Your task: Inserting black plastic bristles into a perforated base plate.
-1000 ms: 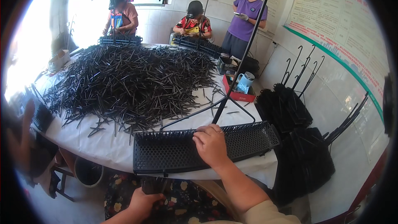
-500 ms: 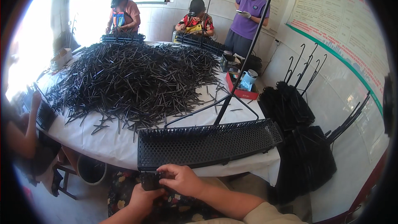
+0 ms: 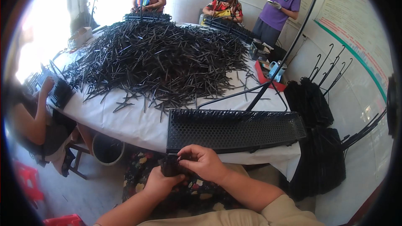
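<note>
In my left hand (image 3: 161, 184) is a bundle of short black strips (image 3: 168, 165), gripped upright over my lap just below the table's near edge. My right hand (image 3: 204, 164) is beside the bundle's upper end, thumb and forefinger pinched together; whatever small thing they hold is too dark to make out. Just beyond both hands, a long black perforated rack (image 3: 238, 132) rests along the table edge, with a row of black strips standing along its far side. A black pole with angled struts (image 3: 257, 96) rises from behind it.
A large heap of loose black strips (image 3: 163, 62) covers the white-clothed table (image 3: 113, 119). Beyond it are two seated people and one standing. Another person sits at left near a bucket (image 3: 108, 148). At right are a red box (image 3: 270, 75) and stacked black racks (image 3: 316, 155) with hooked rods.
The whole view has shifted, so the scene sits farther right and higher. My right fingers have moved from over the bundle's top to its right side. My left hand keeps its grip.
</note>
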A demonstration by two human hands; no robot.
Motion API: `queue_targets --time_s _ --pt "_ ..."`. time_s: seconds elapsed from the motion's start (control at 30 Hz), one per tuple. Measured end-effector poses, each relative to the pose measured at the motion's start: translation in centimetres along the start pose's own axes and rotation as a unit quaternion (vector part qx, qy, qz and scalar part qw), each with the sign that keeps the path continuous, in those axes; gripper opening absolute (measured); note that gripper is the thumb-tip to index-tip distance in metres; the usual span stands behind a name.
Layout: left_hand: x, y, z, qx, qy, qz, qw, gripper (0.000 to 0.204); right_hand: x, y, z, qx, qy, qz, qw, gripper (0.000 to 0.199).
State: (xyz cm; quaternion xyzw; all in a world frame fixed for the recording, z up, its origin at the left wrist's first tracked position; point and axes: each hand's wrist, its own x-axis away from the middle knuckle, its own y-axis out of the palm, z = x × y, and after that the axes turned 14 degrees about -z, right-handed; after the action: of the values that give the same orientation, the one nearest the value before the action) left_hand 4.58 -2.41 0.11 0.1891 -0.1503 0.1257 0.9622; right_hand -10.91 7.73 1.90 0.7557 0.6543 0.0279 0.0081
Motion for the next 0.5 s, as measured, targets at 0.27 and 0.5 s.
queue_targets --time_s 0.27,0.5 --pt "0.9 -1.8 0.3 0.054 0.016 0.051 0.997 0.017 -1.9 1.5 -0.8 0.016 -0.021 0.040 0.999 0.030" --pt "1.3 -2.4 0.9 0.054 -0.007 0.050 0.997 0.012 -3.1 0.2 -1.7 0.034 0.004 0.051 0.998 0.015"
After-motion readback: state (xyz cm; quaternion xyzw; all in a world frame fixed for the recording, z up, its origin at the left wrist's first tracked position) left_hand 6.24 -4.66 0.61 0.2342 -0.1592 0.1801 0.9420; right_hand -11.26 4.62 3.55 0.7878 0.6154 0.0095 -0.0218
